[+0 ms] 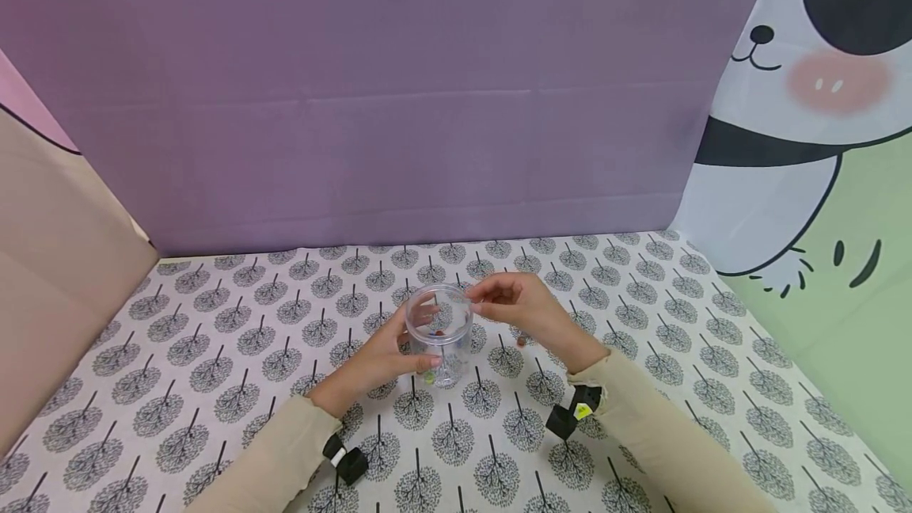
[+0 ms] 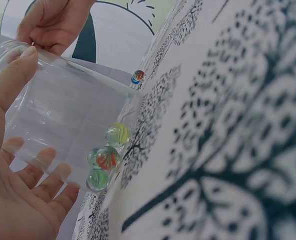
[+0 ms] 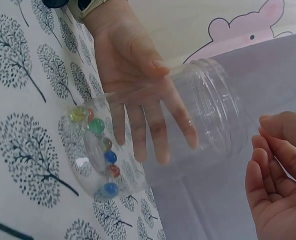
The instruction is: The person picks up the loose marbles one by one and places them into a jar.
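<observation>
A clear plastic jar (image 1: 454,351) stands upright on the patterned cloth, its open mouth facing up. My left hand (image 1: 381,355) grips its side, the thumb in front and the fingers spread around the far wall. Several glass marbles lie at its bottom, among them a green marble (image 3: 95,125), a blue marble (image 3: 110,189) and a yellow-streaked marble (image 2: 117,134). My right hand (image 1: 527,311) hovers by the jar's right rim, its fingers loosely bent and nothing visible between them. A single red-and-blue marble (image 2: 137,76) lies outside the jar, below my right hand.
The cloth (image 1: 235,410) with its tree print covers the whole table. A purple backdrop (image 1: 413,101) rises along the far edge, and a panda-printed sheet (image 1: 755,212) hangs on the right. Beige fabric (image 1: 57,260) closes off the left side.
</observation>
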Tool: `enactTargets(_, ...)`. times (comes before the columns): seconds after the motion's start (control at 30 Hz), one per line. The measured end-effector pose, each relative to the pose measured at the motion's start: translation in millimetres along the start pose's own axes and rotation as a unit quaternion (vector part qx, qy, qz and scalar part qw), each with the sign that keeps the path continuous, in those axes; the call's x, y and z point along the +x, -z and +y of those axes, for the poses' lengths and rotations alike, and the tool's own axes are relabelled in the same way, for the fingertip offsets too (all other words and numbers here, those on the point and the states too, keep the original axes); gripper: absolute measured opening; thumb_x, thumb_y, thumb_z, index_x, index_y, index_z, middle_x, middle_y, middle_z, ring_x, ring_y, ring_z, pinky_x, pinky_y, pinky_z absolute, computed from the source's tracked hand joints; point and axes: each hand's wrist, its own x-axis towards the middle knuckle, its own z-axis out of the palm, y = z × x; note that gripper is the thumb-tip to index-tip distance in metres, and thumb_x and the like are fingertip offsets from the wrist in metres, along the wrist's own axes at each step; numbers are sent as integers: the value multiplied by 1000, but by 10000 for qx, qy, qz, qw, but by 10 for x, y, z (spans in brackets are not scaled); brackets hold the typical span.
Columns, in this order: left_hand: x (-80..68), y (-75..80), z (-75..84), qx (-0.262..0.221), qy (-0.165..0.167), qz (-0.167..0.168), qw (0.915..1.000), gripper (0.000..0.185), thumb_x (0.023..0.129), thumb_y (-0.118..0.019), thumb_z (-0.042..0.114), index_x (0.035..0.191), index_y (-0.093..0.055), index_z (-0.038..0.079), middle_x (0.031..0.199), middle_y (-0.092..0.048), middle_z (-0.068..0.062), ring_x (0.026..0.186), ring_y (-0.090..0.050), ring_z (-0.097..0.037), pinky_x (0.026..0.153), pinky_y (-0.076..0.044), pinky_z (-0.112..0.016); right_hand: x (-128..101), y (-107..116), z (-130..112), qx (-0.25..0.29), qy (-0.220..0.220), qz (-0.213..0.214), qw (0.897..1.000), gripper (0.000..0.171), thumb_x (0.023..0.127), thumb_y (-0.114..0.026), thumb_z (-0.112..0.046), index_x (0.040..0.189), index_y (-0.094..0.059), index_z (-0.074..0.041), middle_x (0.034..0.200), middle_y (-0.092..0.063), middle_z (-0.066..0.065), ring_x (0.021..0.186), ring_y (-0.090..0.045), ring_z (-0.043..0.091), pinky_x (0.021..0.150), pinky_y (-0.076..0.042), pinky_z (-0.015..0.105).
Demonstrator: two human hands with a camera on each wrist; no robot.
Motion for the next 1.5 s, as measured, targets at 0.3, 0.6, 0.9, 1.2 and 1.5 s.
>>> enactTargets(0.3, -7, 1, -21, -34, -35, -19, 10000, 92, 76, -77, 14, 148, -22, 31, 150, -32, -13, 127, -40, -44, 101, -34, -63, -66, 65, 65, -46, -193, 37, 9998, 23, 85, -69, -16, 105, -66, -6, 95, -66, 9, 90, -59, 33, 57, -53, 27)
enactTargets(0.6, -3, -5, -18, -5, 70, 11, 10000, 92, 75, -78, 15, 147, -23, 32, 150, -33, -10, 129, -40, -42, 102, -33, -62, -114, 133, 185, -12, -380, 80, 9992, 22, 85, -68, -17, 104, -66, -8, 97, -64, 11, 85, -57, 33, 61, -55, 48)
enactTargets(0.9, -7, -7, -8, 39, 69, 60, 10000, 93, 75, -78, 14, 147, -24, 32, 149, -34, -9, 128, -41, -41, 101, -34, -62, -154, 209, 328, -1, -407, 45, 9992, 32, 86, -67, -13, 111, -61, 5, 104, -62, 25, 78, -59, 33, 72, -56, 42)
enactTargets(1.2, -7, -9, -9, 82, 57, 41, 9999, 92, 75, -78, 14, 147, -24, 34, 150, -34, -7, 128, -41, -40, 102, -33, -62, -200, 288, 453, -137, -500, 191, 9985, 32, 86, -67, -13, 111, -61, 6, 98, -64, 19, 84, -61, 39, 77, -55, 38)
enactTargets(1.5, 2, 0, -17, 109, -13, 26, 9999, 93, 75, -78, 14, 148, -23, 32, 150, -34, -11, 126, -42, -43, 99, -38, -60, -194, 347, 578, 77, -580, 123, 9982, 34, 85, -67, -12, 112, -59, 8, 100, -63, 25, 84, -64, 37, 82, -55, 39)
